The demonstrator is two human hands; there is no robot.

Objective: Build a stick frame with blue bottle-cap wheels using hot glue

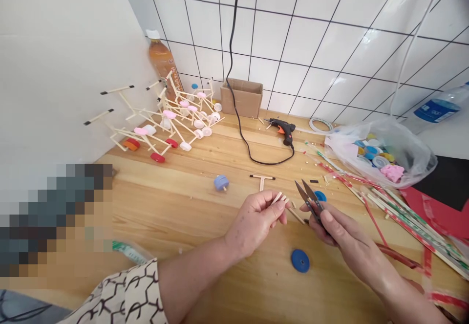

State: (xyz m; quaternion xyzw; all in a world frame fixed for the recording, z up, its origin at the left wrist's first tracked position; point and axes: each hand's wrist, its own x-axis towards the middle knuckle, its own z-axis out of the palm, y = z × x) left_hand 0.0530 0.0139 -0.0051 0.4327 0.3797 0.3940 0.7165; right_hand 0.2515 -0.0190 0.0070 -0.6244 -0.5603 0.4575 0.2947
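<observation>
Craft workspace: snips [315, 209], glue gun [287, 129], stick models [169, 114], wooden tabletop [190, 216], tiled wall [280, 35]

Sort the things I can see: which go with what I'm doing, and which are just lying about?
Likely part of the work:
thread snips, in the right hand
short wooden sticks, in the left hand
T-shaped stick piece
nearest blue disc
glue gun

Probably just lying about:
bottle of amber drink
cardboard box
blue-labelled bottle

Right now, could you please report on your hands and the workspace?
Left hand pinching short sticks. Right hand holding open snips. Blue disc nearby on tabletop.
</observation>
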